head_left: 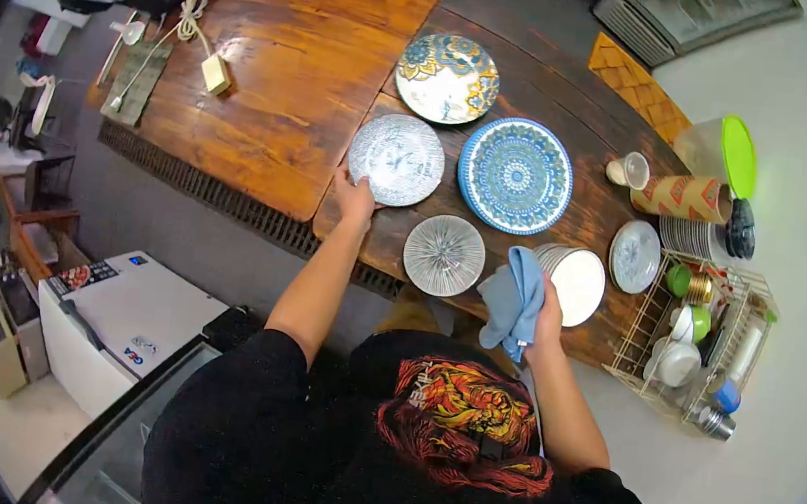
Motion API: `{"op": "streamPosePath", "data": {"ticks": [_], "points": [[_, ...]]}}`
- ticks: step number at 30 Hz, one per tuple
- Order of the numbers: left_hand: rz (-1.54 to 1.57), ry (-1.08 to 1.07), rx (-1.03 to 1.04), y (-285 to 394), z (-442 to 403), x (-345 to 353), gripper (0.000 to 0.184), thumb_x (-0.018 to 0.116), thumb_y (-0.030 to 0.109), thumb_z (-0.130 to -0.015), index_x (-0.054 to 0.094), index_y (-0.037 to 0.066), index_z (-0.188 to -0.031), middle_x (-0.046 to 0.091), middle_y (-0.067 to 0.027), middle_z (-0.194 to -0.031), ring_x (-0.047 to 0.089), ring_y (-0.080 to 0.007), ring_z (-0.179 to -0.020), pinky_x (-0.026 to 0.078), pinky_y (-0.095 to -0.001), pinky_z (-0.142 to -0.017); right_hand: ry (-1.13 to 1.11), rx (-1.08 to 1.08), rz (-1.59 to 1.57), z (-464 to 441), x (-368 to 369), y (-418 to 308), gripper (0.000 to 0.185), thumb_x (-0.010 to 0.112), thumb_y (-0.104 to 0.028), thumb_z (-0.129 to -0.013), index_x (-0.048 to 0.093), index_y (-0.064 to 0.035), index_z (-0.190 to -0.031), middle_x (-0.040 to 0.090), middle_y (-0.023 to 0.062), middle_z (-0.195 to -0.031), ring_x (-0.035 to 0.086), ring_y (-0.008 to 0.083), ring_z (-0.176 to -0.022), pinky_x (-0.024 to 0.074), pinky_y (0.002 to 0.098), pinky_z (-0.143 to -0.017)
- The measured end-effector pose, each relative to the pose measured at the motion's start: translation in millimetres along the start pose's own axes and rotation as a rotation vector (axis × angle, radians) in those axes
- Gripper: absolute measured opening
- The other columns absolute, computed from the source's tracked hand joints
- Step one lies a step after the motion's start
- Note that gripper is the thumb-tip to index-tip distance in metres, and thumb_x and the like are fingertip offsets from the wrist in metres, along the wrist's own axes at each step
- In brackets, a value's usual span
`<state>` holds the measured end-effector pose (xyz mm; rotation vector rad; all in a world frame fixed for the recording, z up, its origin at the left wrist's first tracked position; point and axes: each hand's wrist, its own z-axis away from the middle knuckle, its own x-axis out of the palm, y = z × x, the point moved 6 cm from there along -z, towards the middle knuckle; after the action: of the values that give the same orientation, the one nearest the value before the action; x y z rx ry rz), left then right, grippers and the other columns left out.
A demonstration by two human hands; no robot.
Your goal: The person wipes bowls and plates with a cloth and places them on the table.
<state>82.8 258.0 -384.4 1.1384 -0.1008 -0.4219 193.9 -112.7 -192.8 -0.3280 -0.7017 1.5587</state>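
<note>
The left hand (354, 201) is gripping the near-left rim of a round grey-white patterned plate (397, 160), which is lying near the centre of the frame; the right hand (546, 320), lower right of centre, is closing around a bunched blue cloth (513, 301). Handling is judged to be under way: the plates are standing in separate spots by pattern, with one piece in hand. A white plate with blue and ochre floral decoration (447, 78) is lying above, a blue mandala-patterned plate (517, 176), apparently topping a stack, is sitting just right, and a round black-and-white striped dish (443, 255) is resting below. Which pieces the cloth has passed over cannot be told. Apparently remaining apart are the stack of plain white plates (579, 287), the grey-white marbled plate (636, 256) and the crockery in a cream wire rack (633, 333) at the right. A brown printed cardboard roll (682, 198) and a clear container with a bright green lid (737, 157) are crowding the upper right; a cream power adapter (215, 74) is trailing its cable at upper left. Obstruction is being noted: the striped dish is lying between the hands, and the cloth is overlapping the white stack's left edge.
</note>
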Motion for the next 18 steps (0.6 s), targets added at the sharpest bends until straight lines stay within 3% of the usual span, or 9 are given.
{"op": "streamPosePath", "data": {"ticks": [2,5,7,8,10,18], "points": [[-0.036,-0.018,-0.025,10.5,9.1,-1.5,0.042,0.053,-0.001,-0.092,0.044,0.006,-0.133,0.057,-0.0223,-0.124,0.065,-0.0294,-0.089,0.062,-0.0357,-0.06,-0.006,0.068,-0.176,-3.0,-26.0,11.2,0.053,0.054,-0.048,-0.1,0.057,-0.0033,-0.129,0.068,0.0114,-0.113,0.065,0.019,-0.093,0.0521,0.0323,-0.083],[-0.117,-0.018,-0.088,45.1,25.3,-3.9,0.047,0.059,0.001,-0.088,0.046,0.008,-0.133,0.06,-0.0212,-0.121,0.066,-0.0311,-0.085,0.061,-0.0367,-0.054,0.01,-0.018,-0.297,29.1,-23.8,-9.6,0.055,0.055,-0.048,-0.099,0.055,-0.0028,-0.13,0.067,0.0118,-0.114,0.065,0.0205,-0.094,0.0514,0.0328,-0.085],[-0.356,-0.04,-0.119,59.6,30.9,-4.2,0.047,0.057,0.002,-0.09,0.043,0.006,-0.134,0.056,-0.0233,-0.126,0.068,-0.0348,-0.08,0.063,-0.0372,-0.055,0.022,-0.015,-0.322,33.2,-39.5,-5.3,0.053,0.057,-0.045,-0.098,0.056,-0.0029,-0.13,0.067,0.0115,-0.114,0.065,0.0207,-0.094,0.0514,0.0329,-0.085],[-0.395,-0.051,-0.066,66.6,32.5,-2.9,0.048,0.058,0.001,-0.087,0.045,0.005,-0.134,0.059,-0.0243,-0.121,0.069,-0.0366,-0.081,0.064,-0.0381,-0.055,0.021,0.005,-0.326,35.3,-50.1,-0.1,0.05,0.058,-0.042,-0.098,0.057,-0.003,-0.129,0.068,0.0111,-0.114,0.065,0.0209,-0.095,0.0514,0.0329,-0.085],[-0.375,-0.111,0.44,32.3,-7.9,-3.6,0.05,0.059,0.003,-0.086,0.046,0.003,-0.134,0.062,-0.026,-0.116,0.07,-0.0371,-0.081,0.063,-0.0385,-0.052,0.028,0.04,-0.339,46.4,-73.0,6.6,0.045,0.061,-0.037,-0.097,0.058,-0.0033,-0.128,0.068,0.0104,-0.115,0.066,0.0214,-0.095,0.0515,0.0329,-0.086],[-0.6,-0.186,0.564,89.2,14.6,18.2,0.05,0.063,0.009,-0.085,0.05,-0.001,-0.132,0.063,-0.0227,-0.114,0.067,-0.0358,-0.089,0.059,-0.0409,-0.068,-0.015,-0.389,-0.185,73.5,-102.0,-37.3,0.043,0.067,-0.017,-0.094,0.053,0.0002,-0.131,0.066,0.0128,-0.114,0.064,0.022,-0.098,0.0505,0.0336,-0.088]]}}
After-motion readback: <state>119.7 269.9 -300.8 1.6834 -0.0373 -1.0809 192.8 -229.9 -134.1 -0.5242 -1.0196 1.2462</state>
